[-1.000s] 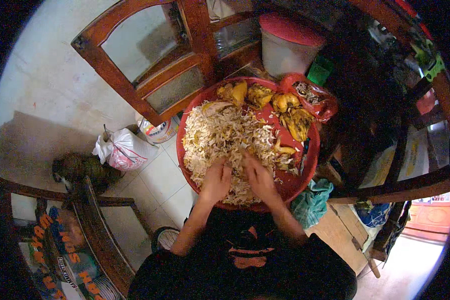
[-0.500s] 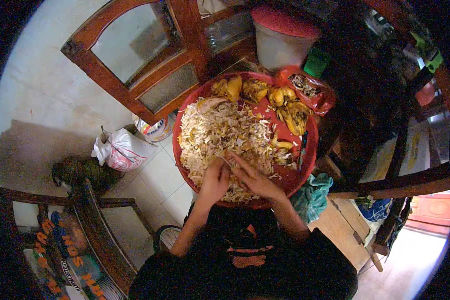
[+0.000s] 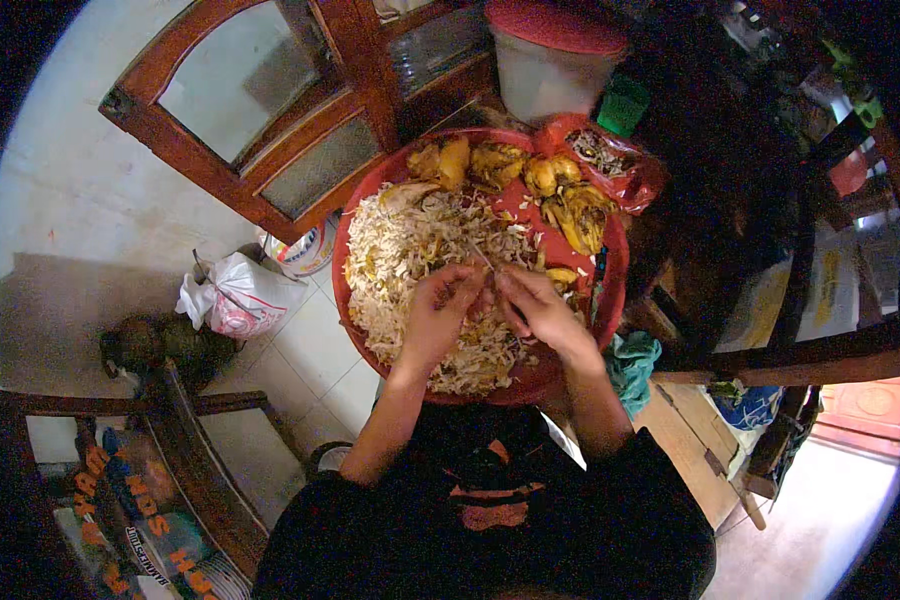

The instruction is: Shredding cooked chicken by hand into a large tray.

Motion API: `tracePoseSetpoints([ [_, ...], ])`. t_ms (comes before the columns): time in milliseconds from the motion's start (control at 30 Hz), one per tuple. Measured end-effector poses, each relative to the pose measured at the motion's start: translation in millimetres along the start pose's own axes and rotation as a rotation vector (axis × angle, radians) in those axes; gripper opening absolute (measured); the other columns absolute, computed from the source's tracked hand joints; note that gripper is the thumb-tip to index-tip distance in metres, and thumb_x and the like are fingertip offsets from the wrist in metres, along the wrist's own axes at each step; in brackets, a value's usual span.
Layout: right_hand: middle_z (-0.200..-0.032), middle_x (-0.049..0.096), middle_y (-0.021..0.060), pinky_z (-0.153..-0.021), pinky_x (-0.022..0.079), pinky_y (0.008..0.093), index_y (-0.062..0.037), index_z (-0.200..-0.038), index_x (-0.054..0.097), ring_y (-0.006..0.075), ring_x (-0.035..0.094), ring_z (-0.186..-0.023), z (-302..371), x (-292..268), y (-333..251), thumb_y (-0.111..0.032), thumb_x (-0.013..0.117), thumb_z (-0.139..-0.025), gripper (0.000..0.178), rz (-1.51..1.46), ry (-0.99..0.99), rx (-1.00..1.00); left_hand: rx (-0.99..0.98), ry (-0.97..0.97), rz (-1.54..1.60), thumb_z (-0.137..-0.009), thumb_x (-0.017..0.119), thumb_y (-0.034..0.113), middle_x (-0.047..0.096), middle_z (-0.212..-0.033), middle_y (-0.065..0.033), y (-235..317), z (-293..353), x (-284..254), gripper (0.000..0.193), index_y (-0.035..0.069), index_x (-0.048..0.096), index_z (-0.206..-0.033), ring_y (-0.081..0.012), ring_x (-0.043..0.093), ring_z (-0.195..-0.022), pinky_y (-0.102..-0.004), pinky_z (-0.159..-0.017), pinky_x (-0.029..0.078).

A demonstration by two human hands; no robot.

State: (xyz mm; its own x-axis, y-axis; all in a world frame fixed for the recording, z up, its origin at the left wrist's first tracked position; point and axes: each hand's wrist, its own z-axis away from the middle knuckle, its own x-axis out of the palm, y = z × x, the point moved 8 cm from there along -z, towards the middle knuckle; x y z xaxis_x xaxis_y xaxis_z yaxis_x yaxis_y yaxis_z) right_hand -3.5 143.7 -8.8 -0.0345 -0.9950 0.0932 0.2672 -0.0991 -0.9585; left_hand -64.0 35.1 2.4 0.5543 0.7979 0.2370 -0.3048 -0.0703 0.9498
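Observation:
A round red tray in front of me bears a broad heap of shredded chicken. Over the near part of the heap, my left hand has its fingers curled inward; what they hold, if anything, is too small to make out. Close by on the right, my right hand is closed, thumb and fingers pinched. A thin pale sliver sticks up between the two hands, seemingly from the right fingers. Yellow-brown cooked chicken pieces lie along the tray's far and right sides.
An open red plastic bag of scraps sits at the tray's far right. Behind it stand a white bucket with a red lid and a green container. A teal cloth lies right; a white bag and a wooden-framed glass door are left.
Both hands have lifted up and away from the near edge of the heap, and the right has moved a little rightward. The whole view has shifted slightly.

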Motion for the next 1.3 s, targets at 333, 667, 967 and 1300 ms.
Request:
tracePoseSetpoints([
  [333, -0.051, 0.042, -0.0009, -0.036, 0.033, 0.0241, -0.0122, -0.074, 0.047, 0.0096, 0.039, -0.039, -17.7, -213.4, -25.5, -0.039, 0.046, -0.09, 0.031, -0.524, 0.712, -0.208, 0.228, -0.05, -1.293, -0.075, 0.059, 0.009, 0.056, -0.101, -0.0203, -73.4, 37.4, 4.8, 0.019, 0.003, 0.061, -0.093, -0.0395, 0.059, -0.078, -0.0437, -0.07, 0.049],
  [667, -0.101, 0.06, 0.0179, -0.077, 0.046, 0.0344, -0.0055, -0.126, 0.044, 0.0224, 0.059, -0.087, 21.1, 19.3, 35.1, -0.03, 0.043, -0.092, 0.042, 0.659, 0.197, -0.409, 0.041, 0.067, -0.69, -0.08, 0.055, 0.004, 0.061, -0.081, -0.0208, -21.3, 37.0, -17.0, 0.017, -0.003, 0.059, -0.094, -0.0349, 0.06, -0.076, -0.0357, -0.067, 0.047],
  [967, -0.121, 0.052, 0.0171, -0.094, 0.038, 0.039, -0.0048, -0.124, 0.047, 0.0309, 0.05, -0.112, 5.9, 41.8, 23.3, -0.033, 0.042, -0.093, 0.042, 0.405, 0.209, 0.066, 0.119, 0.139, -0.522, -0.085, 0.054, 0.008, 0.06, -0.074, -0.0125, -8.3, 38.1, -29.6, 0.015, -0.004, 0.058, -0.094, -0.0169, 0.056, -0.063, -0.0297, -0.059, 0.045],
  [1300, -0.136, 0.032, 0.0239, -0.101, 0.031, 0.0417, -0.0064, -0.136, 0.024, 0.0357, 0.034, -0.125, 5.7, 38.8, 45.7, -0.033, 0.045, -0.091, 0.056, 0.61, 0.083, 0.052, 0.346, 0.167, -0.808, -0.077, 0.059, 0.005, 0.058, -0.101, -0.0228, -1.9, 47.2, -43.4, 0.028, -0.002, 0.057, -0.104, -0.0315, 0.057, -0.094, -0.0369, -0.082, 0.046],
])
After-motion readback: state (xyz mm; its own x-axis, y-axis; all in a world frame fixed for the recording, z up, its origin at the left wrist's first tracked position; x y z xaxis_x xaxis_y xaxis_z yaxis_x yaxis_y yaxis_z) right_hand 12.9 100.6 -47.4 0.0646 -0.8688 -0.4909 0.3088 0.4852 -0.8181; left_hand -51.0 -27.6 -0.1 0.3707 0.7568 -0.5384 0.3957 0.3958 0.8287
